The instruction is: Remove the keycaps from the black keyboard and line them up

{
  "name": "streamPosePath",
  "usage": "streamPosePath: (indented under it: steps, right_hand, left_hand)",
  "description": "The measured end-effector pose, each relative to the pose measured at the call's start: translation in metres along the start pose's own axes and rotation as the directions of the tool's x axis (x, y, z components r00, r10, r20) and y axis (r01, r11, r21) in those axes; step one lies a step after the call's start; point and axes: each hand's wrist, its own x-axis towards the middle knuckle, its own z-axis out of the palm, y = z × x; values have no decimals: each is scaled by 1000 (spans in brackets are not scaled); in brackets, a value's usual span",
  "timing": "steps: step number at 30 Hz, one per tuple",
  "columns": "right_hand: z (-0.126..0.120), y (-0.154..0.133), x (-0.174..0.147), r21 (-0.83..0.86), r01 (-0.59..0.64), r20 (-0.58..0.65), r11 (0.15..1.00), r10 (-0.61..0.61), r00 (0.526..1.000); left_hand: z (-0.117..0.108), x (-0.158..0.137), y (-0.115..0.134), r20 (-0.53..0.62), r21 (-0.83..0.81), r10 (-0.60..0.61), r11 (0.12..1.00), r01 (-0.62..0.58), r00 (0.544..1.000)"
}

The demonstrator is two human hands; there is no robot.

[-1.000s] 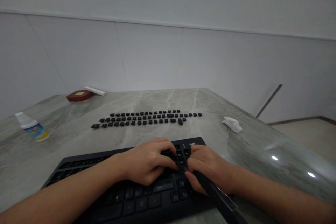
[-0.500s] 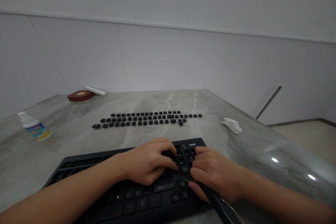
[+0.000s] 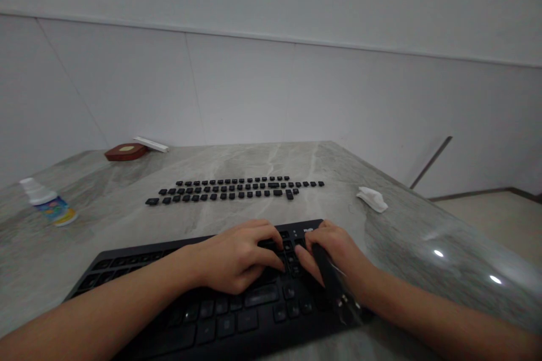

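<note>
A black keyboard [image 3: 249,321] lies slightly aslant on the marbled grey table, close in front of me. Much of its surface shows bare key seats, while larger keys sit along its near edge. My left hand [image 3: 241,256] rests across its middle, holding nothing, thumb and forefinger bent and apart with their tips on the keys. Over the keyboard's right end, my right hand [image 3: 334,251] is closed round a dark slim tool [image 3: 332,279] with shiny metal parts. The tool's far end points down towards me and is blurred.
Beyond the keyboard, loose black keycaps [image 3: 237,187] stand in three rows. On the left is a white-capped spray bottle [image 3: 48,203]; behind it lie a reddish-brown box [image 3: 126,152] and a white strip [image 3: 151,144]. A crumpled white tissue [image 3: 372,199] lies on the right.
My right hand has moved up and slightly left, and the tool in it has swung to a steeper angle. My left hand stays in place on the keyboard. The view has shifted slightly.
</note>
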Motion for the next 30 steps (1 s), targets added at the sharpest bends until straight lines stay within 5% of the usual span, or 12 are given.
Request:
streamPosePath:
  steps: [13,23,30]
  right_hand:
    - [-15,-17,-7,-119,-86,152,989,104,983]
    - [-4,-10,-1,278,-148,74,949,132,988]
    - [-7,-15,0,249,-46,-5,968,49,999]
  left_hand:
    - [2,-2,-1,19,23,-10,1000,10,1000]
    - [-1,1,9,6,69,-15,998,14,1000]
    - [3,1,17,165,51,-36,998,28,986]
